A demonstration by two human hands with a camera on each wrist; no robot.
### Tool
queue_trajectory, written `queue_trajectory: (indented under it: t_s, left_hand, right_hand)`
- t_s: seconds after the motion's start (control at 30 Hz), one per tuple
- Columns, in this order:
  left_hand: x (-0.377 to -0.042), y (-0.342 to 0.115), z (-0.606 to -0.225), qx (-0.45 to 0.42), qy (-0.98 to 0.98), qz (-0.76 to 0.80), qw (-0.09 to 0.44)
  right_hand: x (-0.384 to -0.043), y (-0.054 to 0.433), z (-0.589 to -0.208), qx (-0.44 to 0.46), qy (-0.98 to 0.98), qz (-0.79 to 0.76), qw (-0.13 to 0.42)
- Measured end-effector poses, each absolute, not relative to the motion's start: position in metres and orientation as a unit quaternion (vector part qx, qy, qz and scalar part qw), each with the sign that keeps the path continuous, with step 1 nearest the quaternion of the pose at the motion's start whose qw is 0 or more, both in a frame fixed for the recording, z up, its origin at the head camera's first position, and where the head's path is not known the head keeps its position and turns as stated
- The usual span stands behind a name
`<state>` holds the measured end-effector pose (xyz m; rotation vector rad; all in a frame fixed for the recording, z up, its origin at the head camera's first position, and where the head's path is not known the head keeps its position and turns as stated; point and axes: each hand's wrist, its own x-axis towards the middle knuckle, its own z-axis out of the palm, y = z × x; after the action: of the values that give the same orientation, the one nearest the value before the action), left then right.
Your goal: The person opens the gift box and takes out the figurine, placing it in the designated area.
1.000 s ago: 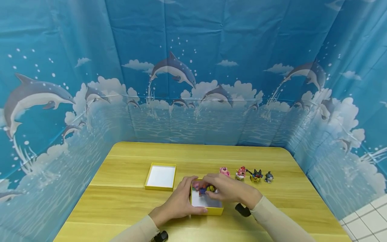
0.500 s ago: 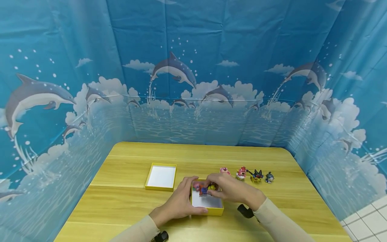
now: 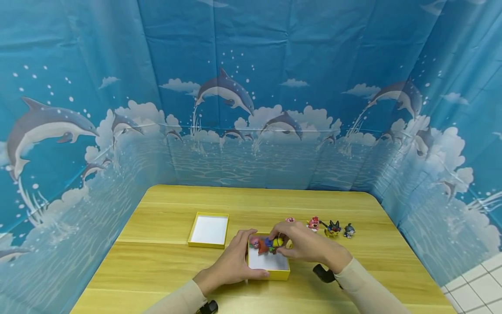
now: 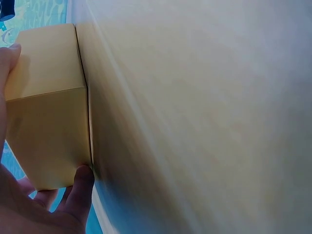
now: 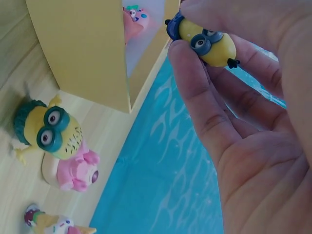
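Goggled yellow figure (image 5: pixel 207 44) sits pinched between the right hand's (image 3: pixel 310 246) thumb and fingers, near the right rim of the yellow box (image 3: pixel 279 274). Both have just shifted slightly rightward, baring more of the pink figure (image 3: pixel 255 242) inside; its position seems unsettled while pinched. The left hand (image 3: pixel 230 263) grips the box's left side.

Tabletop (image 3: pixel 157 266), as I monitor it remotely: wood-grained, yellow, with rounded far corners. Toward the left I note a shallow tray (image 3: pixel 207 245), hollow side up, white within; to its right and nearer, an open box (image 3: pixel 279 275). Beyond the box, on the right, I see a row: pink bear (image 3: pixel 290 220) (partly hidden), red-topped figure (image 3: pixel 313 224), black-eared figure (image 3: pixel 333 229), grey figure (image 3: pixel 349 231). My right wrist feed adds a goggled figure (image 5: pixel 46 127), standing just beside the box.
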<state>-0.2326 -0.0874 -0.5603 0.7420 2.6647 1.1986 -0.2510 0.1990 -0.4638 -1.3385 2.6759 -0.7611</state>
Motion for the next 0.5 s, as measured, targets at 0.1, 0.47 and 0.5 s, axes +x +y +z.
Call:
queue_trajectory:
  t_s: [0.1,0.47,0.5]
  left_hand:
    - [-0.233,-0.087,-0.561,0.245,0.883,0.396,0.063]
    - [-0.234,-0.087,-0.562,0.245,0.885,0.392,0.058]
    - [-0.234,-0.087,-0.562,0.245,0.885,0.392,0.059]
  right_hand:
    - [-0.251,0.202,-0.463,-0.433,0.867,-0.246,0.022]
    - [-0.248,0.216,-0.456,-0.414,0.875,-0.251,0.006]
    - [-0.247,0.217,-0.455,-0.411,0.876,-0.253,0.006]
